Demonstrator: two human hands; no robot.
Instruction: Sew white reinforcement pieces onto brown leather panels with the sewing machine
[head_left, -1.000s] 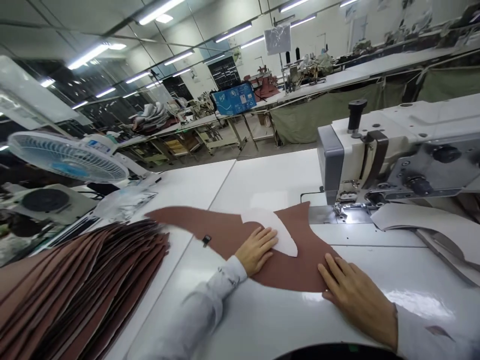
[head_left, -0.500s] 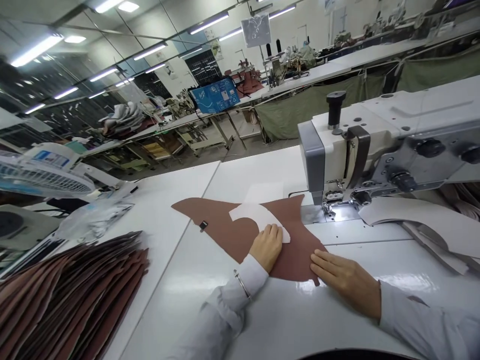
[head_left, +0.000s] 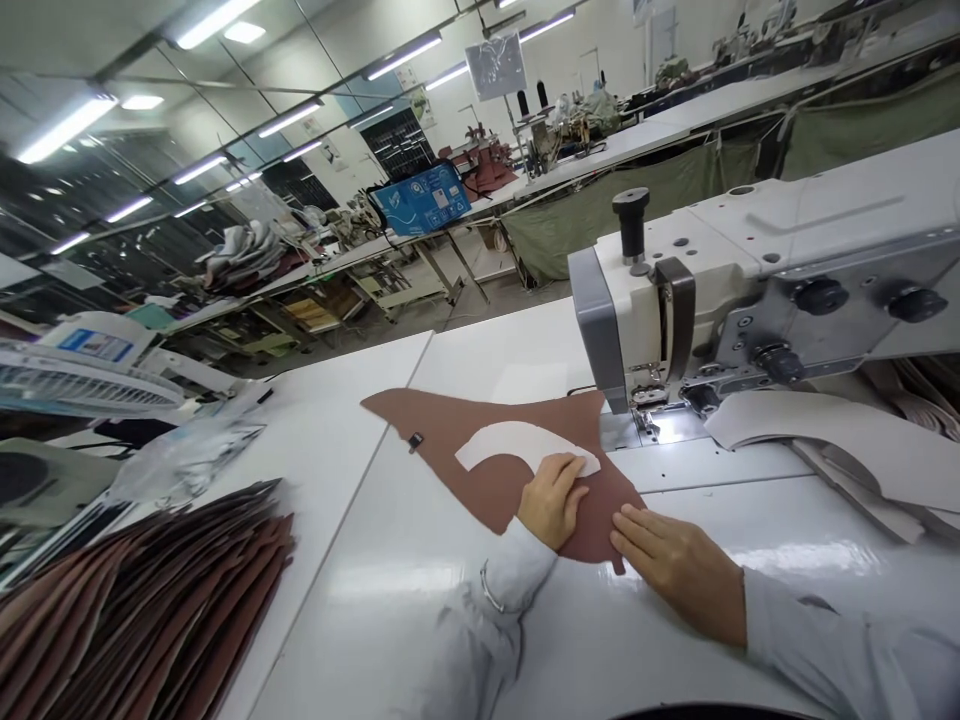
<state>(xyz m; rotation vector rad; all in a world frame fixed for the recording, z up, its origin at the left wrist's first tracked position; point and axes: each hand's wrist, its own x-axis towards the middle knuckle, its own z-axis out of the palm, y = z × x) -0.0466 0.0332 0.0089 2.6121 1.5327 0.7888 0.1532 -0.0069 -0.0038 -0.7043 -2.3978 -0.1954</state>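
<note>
Across the white sewing table (head_left: 330, 440), a brown cut panel (head_left: 457, 425) lies flat, its upper right corner just beside the presser foot (head_left: 646, 425) of an industrial sewing machine (head_left: 660, 300); a curved white template (head_left: 517, 445) rests on top of the panel, and a small black tag (head_left: 415, 442) sits near the panel's upper edge. The left hand (head_left: 553, 500) lies open and flat, its fingertips on the template and its heel on the panel, gripping nothing; the right hand (head_left: 675, 572) is open too, its fingers (head_left: 634, 530) slightly spread on the panel's lower edge, with the rest of the hand over the bare table. A thin metal bangle (head_left: 493, 590) circles the left sleeve; a fanned stack of brown panels (head_left: 150, 610) lies on the table's left side, well apart from the hands; pale curved pieces (head_left: 832, 440) lie to the right of the machine's needle area.
</note>
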